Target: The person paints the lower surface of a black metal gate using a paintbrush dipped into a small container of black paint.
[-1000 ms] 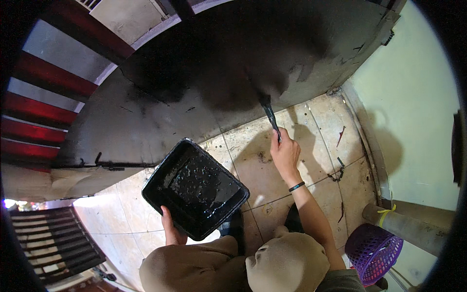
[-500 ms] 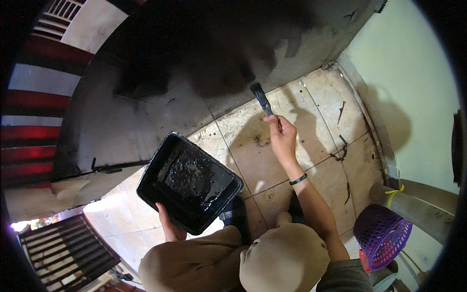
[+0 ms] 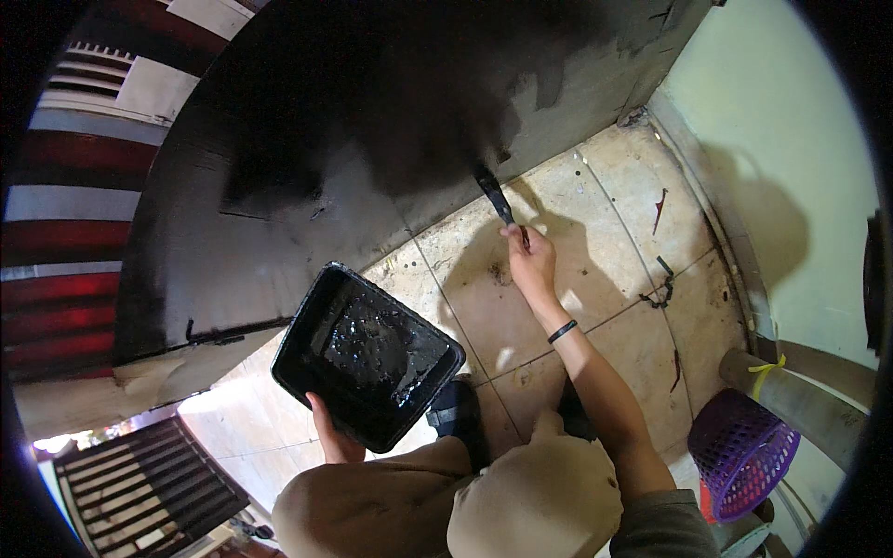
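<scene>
My right hand [image 3: 532, 260] is closed around the handle of a paintbrush [image 3: 493, 193]. Its dark bristles touch the low part of a large panel [image 3: 353, 209], near the bottom edge. Glossy black covers the upper part of this panel, and greyer bare patches show lower down. My left hand [image 3: 333, 432] grips the near left rim of a black rectangular tray [image 3: 299, 349], thumb over the edge. Wet black paint [image 3: 377, 344] lies in the tray, which is tilted above my knees.
Tiled floor [image 3: 595, 251] with dark scraps runs along the panel's foot. A pale green wall [image 3: 772, 139] rises on the right. Near it stand a purple basket [image 3: 744, 446] and a grey pipe [image 3: 791, 395] with a yellow tie. A slatted rack [image 3: 149, 488] is at lower left.
My right hand has moved slightly up and left, bringing the brush against the panel's lower part. The tray stays in my left hand, and the view has shifted slightly.
</scene>
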### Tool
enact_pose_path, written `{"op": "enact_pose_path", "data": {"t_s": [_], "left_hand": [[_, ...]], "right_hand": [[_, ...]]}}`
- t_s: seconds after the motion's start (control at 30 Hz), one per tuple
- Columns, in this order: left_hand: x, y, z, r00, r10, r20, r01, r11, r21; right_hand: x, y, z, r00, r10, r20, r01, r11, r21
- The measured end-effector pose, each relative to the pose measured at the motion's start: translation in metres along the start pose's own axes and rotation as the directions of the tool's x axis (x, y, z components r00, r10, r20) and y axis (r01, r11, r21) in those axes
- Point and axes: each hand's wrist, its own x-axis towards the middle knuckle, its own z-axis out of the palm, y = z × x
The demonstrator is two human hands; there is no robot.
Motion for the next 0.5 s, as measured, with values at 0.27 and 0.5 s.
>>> {"op": "enact_pose_path", "data": {"t_s": [0.27,0.5], "left_hand": [[0.000,-0.003,-0.003,0.998,-0.030,-0.059,0.031,1.000,0.000],[0.000,-0.003,-0.005,0.999,-0.020,-0.037,0.020,1.000,-0.018]], "right_hand": [[-0.014,-0.011,-0.017,0.995,0.099,0.006,-0.099,0.991,0.095],[0.003,-0.004,0.007,0.998,0.031,0.052,-0.034,0.998,0.048]]}}
